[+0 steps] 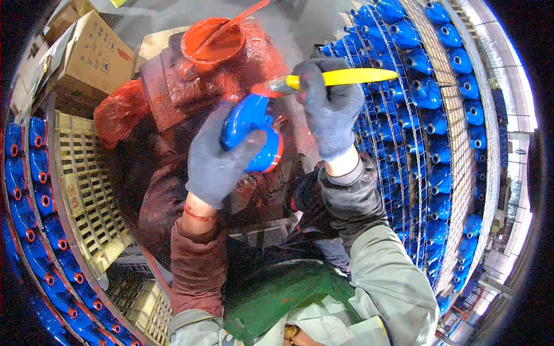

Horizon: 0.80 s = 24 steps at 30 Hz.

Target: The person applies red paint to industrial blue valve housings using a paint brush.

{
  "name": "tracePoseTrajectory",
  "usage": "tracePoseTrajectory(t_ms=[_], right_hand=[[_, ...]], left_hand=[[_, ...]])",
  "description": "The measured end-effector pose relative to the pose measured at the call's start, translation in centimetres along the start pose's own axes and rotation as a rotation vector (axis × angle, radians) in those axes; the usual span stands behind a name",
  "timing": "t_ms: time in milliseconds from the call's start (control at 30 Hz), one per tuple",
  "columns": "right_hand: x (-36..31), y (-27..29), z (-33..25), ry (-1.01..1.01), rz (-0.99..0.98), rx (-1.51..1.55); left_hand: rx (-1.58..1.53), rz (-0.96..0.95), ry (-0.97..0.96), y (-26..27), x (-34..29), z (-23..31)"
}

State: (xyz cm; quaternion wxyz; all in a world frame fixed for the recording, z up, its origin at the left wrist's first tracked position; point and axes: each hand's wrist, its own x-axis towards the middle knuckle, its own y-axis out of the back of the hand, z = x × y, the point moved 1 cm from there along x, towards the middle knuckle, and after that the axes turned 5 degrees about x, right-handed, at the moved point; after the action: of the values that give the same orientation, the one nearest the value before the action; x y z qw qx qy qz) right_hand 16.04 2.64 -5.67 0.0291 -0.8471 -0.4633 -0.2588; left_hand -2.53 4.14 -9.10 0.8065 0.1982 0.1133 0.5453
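Note:
In a grey glove, my left hand (222,158) is closed round a glossy blue casting (252,124) with a narrow neck and a wider base rimmed in red. My right hand (332,106), gloved in dark grey, grips a paintbrush (360,76) by its yellow handle. Red paint coats the bristles, which touch or nearly touch the casting's narrow upper end. Beyond my left hand stands a round tub of red paint (214,46) with a red-smeared stick (234,26) leaning in it.
Red paint covers the work surface (202,86) under the tub. To the right, wire racks (453,144) hold several blue castings (426,92). More castings with red-ringed openings (43,202) line the left side, near a cream plastic crate (92,190) and a cardboard box (98,57).

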Motion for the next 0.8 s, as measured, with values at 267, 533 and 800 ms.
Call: tracePoseTrajectory(t_ms=[267,533,800], right_hand=[[0.8,-0.6,2.6,0.054,-0.013,0.712],[-3.0,-4.1,-0.3,-0.946,-0.303,1.898],[-1.4,-4.0,5.7,-0.802,-0.028,1.570]], left_hand=[[-1.290,-0.299,0.284,0.3,-0.3,-1.0],[-2.334,-1.333,0.213,-5.8,0.1,0.1],[-1.099,-0.434,0.208,-5.0,-1.1,-0.4]])
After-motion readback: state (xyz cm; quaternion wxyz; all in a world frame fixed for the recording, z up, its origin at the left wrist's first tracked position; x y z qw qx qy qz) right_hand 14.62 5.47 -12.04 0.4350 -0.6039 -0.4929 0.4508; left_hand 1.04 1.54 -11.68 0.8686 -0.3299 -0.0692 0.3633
